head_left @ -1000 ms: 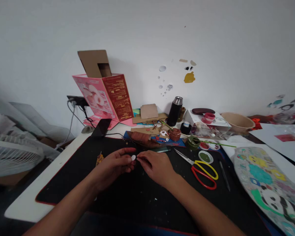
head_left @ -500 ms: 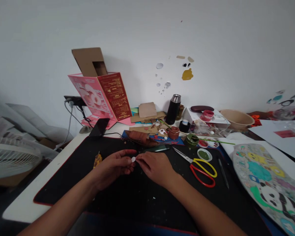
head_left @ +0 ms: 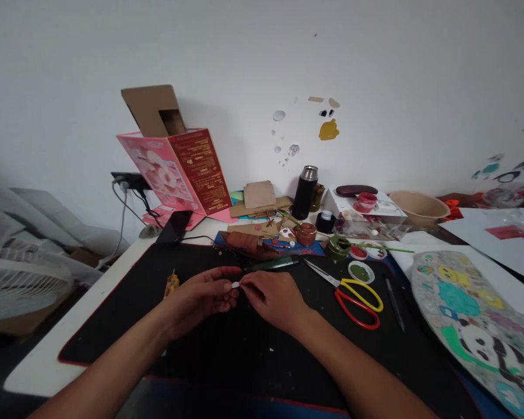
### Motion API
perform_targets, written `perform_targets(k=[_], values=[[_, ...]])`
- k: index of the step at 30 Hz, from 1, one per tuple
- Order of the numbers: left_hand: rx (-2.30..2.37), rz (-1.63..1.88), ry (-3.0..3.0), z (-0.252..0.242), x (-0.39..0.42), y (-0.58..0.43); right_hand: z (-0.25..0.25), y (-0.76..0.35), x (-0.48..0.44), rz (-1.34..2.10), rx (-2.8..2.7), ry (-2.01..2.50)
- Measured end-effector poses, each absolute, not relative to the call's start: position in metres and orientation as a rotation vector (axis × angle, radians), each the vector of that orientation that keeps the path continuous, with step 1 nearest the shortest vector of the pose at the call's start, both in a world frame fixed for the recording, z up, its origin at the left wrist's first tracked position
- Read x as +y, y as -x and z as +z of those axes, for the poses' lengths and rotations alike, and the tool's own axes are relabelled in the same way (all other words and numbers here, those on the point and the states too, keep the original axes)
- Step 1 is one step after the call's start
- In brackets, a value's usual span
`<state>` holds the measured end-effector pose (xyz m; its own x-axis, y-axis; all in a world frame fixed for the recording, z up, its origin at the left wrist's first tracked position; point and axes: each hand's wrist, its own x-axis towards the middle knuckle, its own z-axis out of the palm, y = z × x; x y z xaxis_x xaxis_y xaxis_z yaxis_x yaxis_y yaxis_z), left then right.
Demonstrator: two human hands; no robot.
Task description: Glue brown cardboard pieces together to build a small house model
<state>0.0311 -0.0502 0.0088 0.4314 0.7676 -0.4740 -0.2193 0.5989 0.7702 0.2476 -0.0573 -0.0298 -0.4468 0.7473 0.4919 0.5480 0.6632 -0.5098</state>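
Note:
A small white disc (head_left: 235, 285) is pinched between the thumb and fingers of my left hand (head_left: 201, 298) above the black mat (head_left: 227, 355). My right hand (head_left: 276, 298) comes in from the other side, its thumb and finger pressed together at the disc's right edge. The fingertips partly cover the disc, now seen nearly edge-on. Just beyond my hands lies a green-handled cutter-like tool (head_left: 273, 263). Left of my left wrist is a small yellow object (head_left: 172, 285), partly hidden by it. Scissors (head_left: 344, 291) with red and yellow handles lie right of my right hand.
Behind the mat stand a black thermos (head_left: 304, 195), an open jar of green paint (head_left: 339, 247) and a brown jar (head_left: 306, 234). A pen (head_left: 393, 302) and a painted board (head_left: 471, 314) lie rightward. A pink box (head_left: 170, 171) stands back left; a fan (head_left: 21, 285) is far left.
The white disc has tilted and shows a thinner edge. Both hands keep nearly the same pose. The whole view has shifted slightly.

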Motion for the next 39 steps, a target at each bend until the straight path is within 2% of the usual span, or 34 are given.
perform_targets(k=[11,18,26,35,39], values=[[1.127,0.706,-1.316,0.008,-0.046,-0.035,-0.032,-0.248,-0.057,0.976,-1.647,1.161],[1.192,0.657,-1.471,0.014,-0.047,-0.04,-0.028,-0.249,-0.056,1.177,-1.557,1.142],[1.169,0.672,-1.425,0.013,-0.045,-0.043,-0.028,-0.252,-0.056,1.268,-1.571,1.094],[1.133,0.676,-1.112,0.008,-0.048,-0.049,-0.027,-0.253,-0.055,1.234,-1.615,1.091],[1.18,0.641,-1.206,0.009,-0.045,-0.045,-0.029,-0.254,-0.053,1.25,-1.61,1.086]])
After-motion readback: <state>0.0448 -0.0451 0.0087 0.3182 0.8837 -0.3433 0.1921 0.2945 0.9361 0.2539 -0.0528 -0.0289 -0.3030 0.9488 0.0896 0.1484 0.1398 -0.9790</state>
